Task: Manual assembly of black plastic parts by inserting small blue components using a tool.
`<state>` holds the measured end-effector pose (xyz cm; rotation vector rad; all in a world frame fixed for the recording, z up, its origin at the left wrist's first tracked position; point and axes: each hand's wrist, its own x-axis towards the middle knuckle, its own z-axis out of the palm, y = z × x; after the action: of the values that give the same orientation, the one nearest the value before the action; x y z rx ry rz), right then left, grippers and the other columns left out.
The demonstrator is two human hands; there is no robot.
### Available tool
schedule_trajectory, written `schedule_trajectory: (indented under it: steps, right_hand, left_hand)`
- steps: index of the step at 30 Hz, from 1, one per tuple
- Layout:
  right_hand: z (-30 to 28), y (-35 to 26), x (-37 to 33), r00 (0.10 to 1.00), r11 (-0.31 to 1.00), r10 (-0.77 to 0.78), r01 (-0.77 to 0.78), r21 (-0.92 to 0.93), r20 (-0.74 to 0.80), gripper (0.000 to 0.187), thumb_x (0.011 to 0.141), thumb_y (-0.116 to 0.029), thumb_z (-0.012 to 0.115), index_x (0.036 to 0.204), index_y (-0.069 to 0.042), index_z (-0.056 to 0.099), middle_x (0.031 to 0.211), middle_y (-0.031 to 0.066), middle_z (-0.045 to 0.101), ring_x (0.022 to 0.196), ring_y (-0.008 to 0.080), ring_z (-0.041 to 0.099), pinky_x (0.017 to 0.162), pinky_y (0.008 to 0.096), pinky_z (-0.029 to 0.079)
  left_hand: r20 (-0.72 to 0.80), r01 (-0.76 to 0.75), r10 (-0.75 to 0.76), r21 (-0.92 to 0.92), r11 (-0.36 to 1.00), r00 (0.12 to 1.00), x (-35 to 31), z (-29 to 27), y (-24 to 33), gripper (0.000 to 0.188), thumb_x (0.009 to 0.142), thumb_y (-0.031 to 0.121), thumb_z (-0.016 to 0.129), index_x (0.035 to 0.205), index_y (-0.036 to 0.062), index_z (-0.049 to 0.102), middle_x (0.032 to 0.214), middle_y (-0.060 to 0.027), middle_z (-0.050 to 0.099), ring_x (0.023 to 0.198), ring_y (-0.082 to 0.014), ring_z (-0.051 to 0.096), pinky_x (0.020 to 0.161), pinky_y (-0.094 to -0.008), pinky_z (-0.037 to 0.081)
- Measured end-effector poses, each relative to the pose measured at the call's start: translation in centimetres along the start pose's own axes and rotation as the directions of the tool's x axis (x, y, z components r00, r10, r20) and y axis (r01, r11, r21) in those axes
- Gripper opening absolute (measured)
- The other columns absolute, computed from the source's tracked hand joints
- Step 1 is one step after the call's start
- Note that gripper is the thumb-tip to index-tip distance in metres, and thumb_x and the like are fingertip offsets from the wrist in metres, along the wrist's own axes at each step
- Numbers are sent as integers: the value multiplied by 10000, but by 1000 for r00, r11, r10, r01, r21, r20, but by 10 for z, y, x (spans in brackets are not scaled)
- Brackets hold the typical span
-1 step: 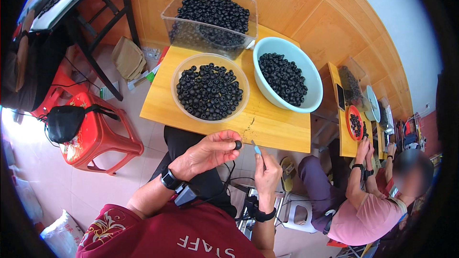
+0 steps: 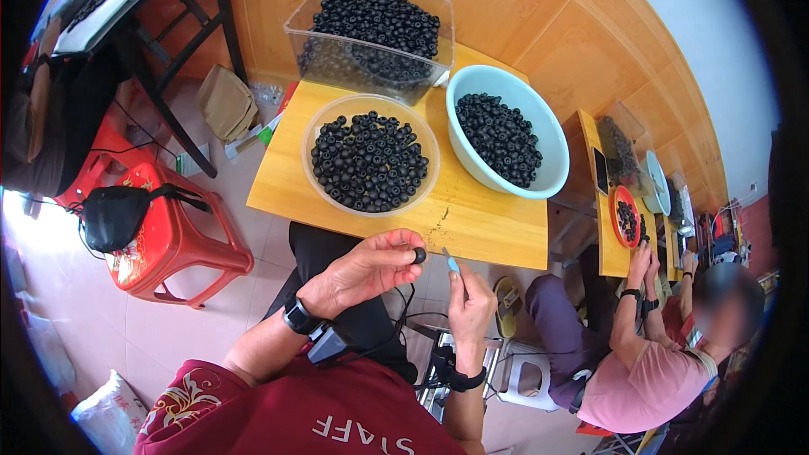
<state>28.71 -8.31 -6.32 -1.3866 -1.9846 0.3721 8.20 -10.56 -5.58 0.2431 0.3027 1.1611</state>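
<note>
Between the thumb and fingers of my left hand (image 2: pixel 375 265) is a round black bead (image 2: pixel 419 256), held just off the table's near edge. My right hand (image 2: pixel 470 307) grips a small blue-handled knife (image 2: pixel 453 264), its thin grey blade pointing up and away. The blade sits a little to the right of the bead, apart from it. Straight ahead of my left hand stands a round clear tub (image 2: pixel 307 170) of black beads with holes. To its right, a pale blue basin (image 2: pixel 552 156) holds more of them.
A rectangular clear bin (image 2: pixel 371 67) heaped with black beads stands at the back of the yellow table (image 2: pixel 497 232). On the left is a red stool (image 2: pixel 177 240) with a black bag. At right a person (image 2: pixel 649 371) works at another table with a red bowl (image 2: pixel 624 217).
</note>
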Motion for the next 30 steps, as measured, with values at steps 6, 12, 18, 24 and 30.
schedule_trajectory:
  steps: [6, 12, 18, 24, 30]
  right_hand:
    - [4, 2, -4, 1000, 999, 25, -25, 35, 5, 171, 855, -125, 626, 1013, -86, 678, 690, 138, 587, 572, 313, 568, 537, 386, 446]
    - [9, 3, -7, 998, 997, 52, -54, 55, 45, 159, 864, -139, 625, 1007, -99, 681, 669, 122, 570, 560, 296, 557, 526, 379, 435]
    - [9, 8, -10, 992, 991, 106, -111, 78, 67, 156, 865, -138, 623, 1002, -87, 676, 676, 134, 565, 564, 307, 552, 531, 386, 433]
    - [8, 15, -16, 994, 989, 109, -111, 95, 27, 149, 868, -113, 608, 990, -56, 671, 698, 151, 582, 583, 316, 563, 554, 387, 442]
    - [-3, 18, -21, 985, 972, 171, -168, 165, -9, 159, 872, -101, 599, 999, -37, 670, 693, 153, 580, 555, 281, 538, 530, 358, 431]
  left_hand:
    - [-41, 19, -14, 107, 994, 999, 0, 7, 3, 270, 913, 97, 575, 1177, 41, 575, 903, -20, 570, 783, -108, 548, 741, -228, 472]
    - [-45, 36, -27, 234, 971, 999, 4, 0, 7, 165, 930, 117, 566, 1081, 49, 570, 862, 4, 554, 753, -88, 542, 710, -212, 465]
    - [-62, 28, -12, 276, 961, 998, 15, -3, 11, 99, 930, 118, 567, 1017, 72, 561, 852, 6, 545, 732, -82, 536, 684, -209, 460]
    - [-117, 55, 9, 536, 842, 993, 53, 16, 23, 126, 905, 111, 595, 1014, 59, 560, 902, 12, 540, 772, -76, 540, 712, -216, 459]
    - [-64, 37, 8, 671, 741, 998, 92, 44, 40, 247, 882, 141, 622, 1072, 11, 532, 940, -20, 555, 800, -89, 548, 743, -239, 472]
